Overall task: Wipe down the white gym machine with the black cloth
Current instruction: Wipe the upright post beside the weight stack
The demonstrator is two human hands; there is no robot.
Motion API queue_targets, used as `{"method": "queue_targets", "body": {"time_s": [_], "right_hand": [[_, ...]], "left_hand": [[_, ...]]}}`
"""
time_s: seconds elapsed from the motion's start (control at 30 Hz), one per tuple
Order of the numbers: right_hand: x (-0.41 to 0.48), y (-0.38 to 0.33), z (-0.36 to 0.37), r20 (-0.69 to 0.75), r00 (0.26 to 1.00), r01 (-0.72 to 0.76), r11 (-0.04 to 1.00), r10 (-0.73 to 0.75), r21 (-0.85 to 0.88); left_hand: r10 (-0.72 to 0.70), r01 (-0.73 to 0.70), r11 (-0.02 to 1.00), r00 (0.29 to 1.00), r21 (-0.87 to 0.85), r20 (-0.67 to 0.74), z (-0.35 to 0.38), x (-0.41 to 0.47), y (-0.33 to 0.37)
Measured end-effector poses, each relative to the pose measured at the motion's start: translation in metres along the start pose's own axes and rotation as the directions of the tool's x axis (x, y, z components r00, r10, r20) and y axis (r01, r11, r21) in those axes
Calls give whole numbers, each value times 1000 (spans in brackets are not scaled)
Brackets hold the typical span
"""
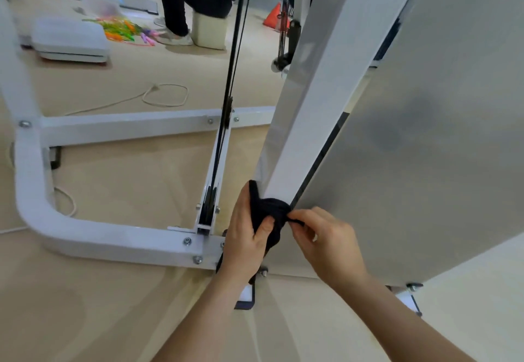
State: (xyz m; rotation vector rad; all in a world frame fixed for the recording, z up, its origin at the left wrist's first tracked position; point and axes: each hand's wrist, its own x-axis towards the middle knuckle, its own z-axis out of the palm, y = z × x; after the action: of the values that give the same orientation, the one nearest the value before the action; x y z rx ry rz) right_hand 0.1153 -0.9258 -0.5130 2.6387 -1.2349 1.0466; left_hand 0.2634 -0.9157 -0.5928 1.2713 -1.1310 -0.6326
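Beige flooring (pixel 127 169) runs under everything. Nearest, the left hand (pixel 248 239) curls its fingers round the bunched black cloth (pixel 269 211), and the right hand (pixel 326 237) pinches a loose edge. The cloth sits against the white gym machine (pixel 312 101), at the foot of its slanted upright. Soft and light, it likely handles best gripped as a wad. Farther off run black cables (pixel 231 78). No writing is legible.

Open floor (pixel 136 186) leftward — white panel (pixel 425 135) blocks right.
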Motion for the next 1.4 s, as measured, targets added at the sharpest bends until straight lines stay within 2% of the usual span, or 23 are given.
{"method": "queue_targets", "body": {"time_s": [0.07,0.1,0.2,0.3,0.4,0.47,0.5,0.57,0.67,0.8,0.9,0.97,1.03,1.07,1.13,1.2,1.23,1.3,1.4], "right_hand": [[-3,-8,-5,-13,997,-69,995,70,65],[-1,-13,-12,-50,992,-107,985,115,134],[14,-29,-41,-217,951,-149,941,221,305],[42,-38,-71,-335,902,-118,902,273,416],[56,-35,-78,-337,875,-154,861,346,485],[50,-31,-68,-290,879,-216,859,378,465],[42,-29,-59,-251,888,-259,870,386,420],[19,-23,-36,-154,895,-358,881,418,311],[-15,-10,-1,25,853,-515,834,521,198],[-50,-3,31,245,728,-672,738,641,68],[-66,-6,39,299,661,-734,676,688,68],[-65,-8,35,253,645,-764,621,721,174],[-54,-12,22,203,573,-789,467,794,400],[-46,-15,14,221,501,-785,331,837,524],[-33,-24,-3,401,345,-731,-25,849,682],[-25,-33,-18,621,278,-621,-357,732,698],[-22,-36,-24,702,274,-566,-481,657,670],[-20,-40,-33,796,315,-475,-640,517,604],[-15,-41,-47,782,447,-373,-704,435,605]], "left_hand": [[-46,46,999,999,-6,1,-5,-4,19],[-21,21,1000,1000,-8,2,-8,-2,36],[196,-196,981,979,-6,-49,-13,31,112],[394,-404,914,906,-34,-155,-9,74,176],[417,-437,897,884,-61,-210,-1,81,174],[285,-306,946,942,-106,-180,4,63,130],[167,-188,972,974,-143,-152,6,48,103],[-53,34,981,994,-191,-96,8,16,54],[-241,233,958,970,-170,-28,8,-12,6],[-394,399,914,916,-67,78,0,-37,-25],[-517,525,850,846,-41,129,-5,-56,-34],[-536,543,838,837,-56,107,-6,-54,-20],[-443,447,889,894,-101,61,-9,-45,13],[-350,354,927,935,-127,47,-11,-39,33],[-216,218,962,976,-165,26,-15,-31,69],[-119,122,977,993,-176,25,-18,-31,91],[-73,75,986,997,-150,20,-19,-35,96],[33,-33,999,999,7,-9,-16,-46,102],[262,-258,919,965,299,26,-3,-55,105]]}}
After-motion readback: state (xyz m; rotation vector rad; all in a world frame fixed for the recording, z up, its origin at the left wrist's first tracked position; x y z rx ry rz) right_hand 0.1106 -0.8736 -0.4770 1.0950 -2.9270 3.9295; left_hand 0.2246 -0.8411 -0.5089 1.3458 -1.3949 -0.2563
